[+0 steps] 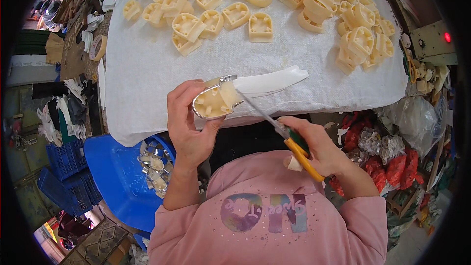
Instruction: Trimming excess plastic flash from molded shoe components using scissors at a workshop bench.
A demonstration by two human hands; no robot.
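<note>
Left grip (pixel 190 130) pinches the silver-edged cream piece (pixel 212 102), seemingly to steady it; right grip (pixel 318 143) wraps the yellow-handled tool (pixel 304 160), blade (pixel 267 117) angled toward the piece's right edge.

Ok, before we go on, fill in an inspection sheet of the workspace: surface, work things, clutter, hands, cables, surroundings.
Surface: white woven cloth, slightly wrinkled, hanging over the near edge.
Work things: silver-edged cream piece in hand; white strip beside it; loose cream pieces heaped along the far side; more silver-edged pieces in a blue tub.
Clutter: red bags and clear plastic at right; blue crates at left.
Hands: left hand grips the piece; right hand holds a yellow-and-green-handled tool, tip close to the piece.
Cables: none identifiable with certainty.
Surroundings: red light lit at upper right.
</note>
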